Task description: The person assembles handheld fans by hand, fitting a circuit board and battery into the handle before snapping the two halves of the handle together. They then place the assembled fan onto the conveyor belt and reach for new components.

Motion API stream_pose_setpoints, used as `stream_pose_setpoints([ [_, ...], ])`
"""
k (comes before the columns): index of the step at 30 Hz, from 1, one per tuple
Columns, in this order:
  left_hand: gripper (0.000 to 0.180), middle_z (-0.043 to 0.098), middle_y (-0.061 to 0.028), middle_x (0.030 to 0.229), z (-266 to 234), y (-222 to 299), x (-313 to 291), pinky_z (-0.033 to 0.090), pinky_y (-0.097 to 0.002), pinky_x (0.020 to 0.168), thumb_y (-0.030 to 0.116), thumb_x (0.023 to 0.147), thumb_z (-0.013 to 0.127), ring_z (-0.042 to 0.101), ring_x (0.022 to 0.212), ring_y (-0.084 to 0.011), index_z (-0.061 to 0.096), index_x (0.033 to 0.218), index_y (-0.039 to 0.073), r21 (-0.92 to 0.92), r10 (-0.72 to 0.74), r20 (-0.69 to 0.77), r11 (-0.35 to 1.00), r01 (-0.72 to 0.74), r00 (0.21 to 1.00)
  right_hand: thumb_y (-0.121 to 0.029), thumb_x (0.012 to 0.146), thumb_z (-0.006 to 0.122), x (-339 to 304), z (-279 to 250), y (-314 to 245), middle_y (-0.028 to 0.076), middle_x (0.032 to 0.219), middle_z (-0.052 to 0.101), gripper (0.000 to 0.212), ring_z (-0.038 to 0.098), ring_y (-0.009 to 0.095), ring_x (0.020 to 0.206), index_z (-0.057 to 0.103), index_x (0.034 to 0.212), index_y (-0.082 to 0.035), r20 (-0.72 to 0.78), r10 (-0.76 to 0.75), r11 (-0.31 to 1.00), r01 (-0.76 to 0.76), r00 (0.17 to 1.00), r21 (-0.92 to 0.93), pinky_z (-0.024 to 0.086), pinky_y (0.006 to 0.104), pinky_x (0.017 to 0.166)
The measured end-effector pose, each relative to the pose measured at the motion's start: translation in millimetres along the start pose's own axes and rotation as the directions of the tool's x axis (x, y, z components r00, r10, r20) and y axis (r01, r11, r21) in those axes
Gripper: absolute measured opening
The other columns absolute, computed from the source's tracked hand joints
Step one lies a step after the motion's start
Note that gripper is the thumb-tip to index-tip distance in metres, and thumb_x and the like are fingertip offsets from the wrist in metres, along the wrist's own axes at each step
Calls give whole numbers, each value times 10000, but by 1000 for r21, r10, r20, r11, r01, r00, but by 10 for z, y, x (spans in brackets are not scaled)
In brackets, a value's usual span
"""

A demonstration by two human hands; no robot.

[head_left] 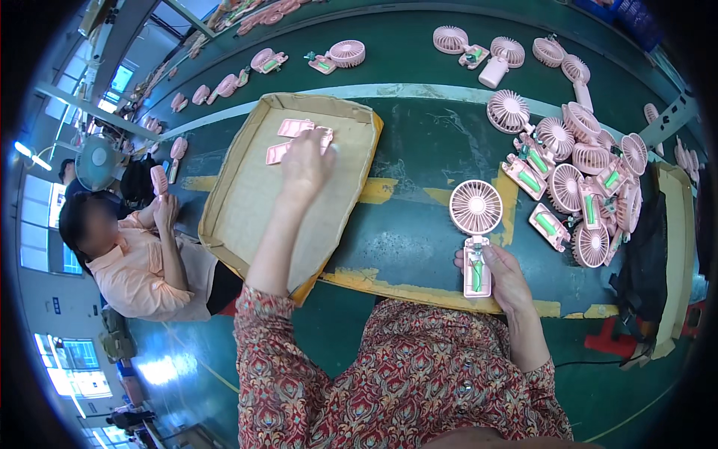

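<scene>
My right hand [507, 278] grips a pink handheld fan [476, 208] by its handle, near the table's front edge. The handle's back is off, and a green battery [477, 275] shows inside it. My left hand [305, 168] reaches into a shallow cardboard tray [258, 213], its fingers bent down and closed around a pink handle cover [324, 136]. Two more pink handle covers [277, 153] lie beside those fingers on the tray's bottom. My fingers hide part of the covers.
Several pink fans with opened handles [555, 138] are heaped at the right of the table. More fans [347, 52] lie along the green belt at the back. At the left, another person [142, 262] holds a fan. A dark bag [647, 262] hangs at the right edge.
</scene>
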State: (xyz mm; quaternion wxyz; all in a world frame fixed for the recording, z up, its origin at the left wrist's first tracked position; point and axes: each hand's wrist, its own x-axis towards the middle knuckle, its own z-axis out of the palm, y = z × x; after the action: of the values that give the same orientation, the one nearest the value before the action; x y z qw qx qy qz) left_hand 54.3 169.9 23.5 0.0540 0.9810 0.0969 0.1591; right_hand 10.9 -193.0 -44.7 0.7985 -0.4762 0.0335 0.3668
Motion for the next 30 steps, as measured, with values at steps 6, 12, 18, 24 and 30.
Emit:
stream_pose_setpoints([
  [6, 419, 568, -239, 1114, 816, -1096, 12, 440, -459, 882, 243, 807, 576, 567, 975, -389, 538, 1156, 14, 238, 46, 5, 970, -46, 999, -201, 976, 417, 95, 22, 49, 188, 1098, 603, 346, 612, 258, 1006, 489, 1183, 67, 6, 25, 998, -26, 1000, 60, 500, 335, 884],
  [12, 343, 607, -235, 974, 145, -178, 68, 487, -372, 701, 104, 852, 526, 625, 822, -319, 508, 1155, -56, -194, -139, 34, 971, 143, 990, -198, 976, 427, 59, -70, -39, 142, 1107, 599, 341, 587, 187, 1032, 478, 1210, 45, 48, 29, 992, -35, 998, 124, 480, 285, 898],
  [18, 346, 589, -71, 986, 46, 631, -557, 475, -240, 675, 35, 881, 508, 569, 797, -117, 489, 1218, -43, -823, 39, 263, 530, 203, 964, -96, 946, 409, 21, -76, -39, 158, 1163, 567, 351, 585, 206, 1044, 420, 1253, 75, 42, 68, 967, -76, 997, 242, 460, 306, 946],
  [24, 475, 561, -218, 1060, 244, 1095, -1067, 452, -410, 840, 106, 767, 654, 562, 923, -363, 486, 1188, -36, -482, 163, 287, 876, -5, 944, -152, 955, 412, 33, -59, 25, 188, 1184, 562, 373, 565, 239, 1097, 433, 1240, 88, 56, 21, 996, -26, 998, 90, 456, 325, 947],
  [30, 517, 526, -183, 1027, 206, 1222, -1174, 427, -424, 846, 141, 681, 722, 511, 968, -351, 503, 1118, -29, -261, 229, 326, 954, -145, 917, -141, 958, 372, 41, -3, 37, 150, 1095, 614, 329, 607, 176, 988, 481, 1194, 61, -34, -21, 997, 19, 999, -78, 478, 270, 872],
])
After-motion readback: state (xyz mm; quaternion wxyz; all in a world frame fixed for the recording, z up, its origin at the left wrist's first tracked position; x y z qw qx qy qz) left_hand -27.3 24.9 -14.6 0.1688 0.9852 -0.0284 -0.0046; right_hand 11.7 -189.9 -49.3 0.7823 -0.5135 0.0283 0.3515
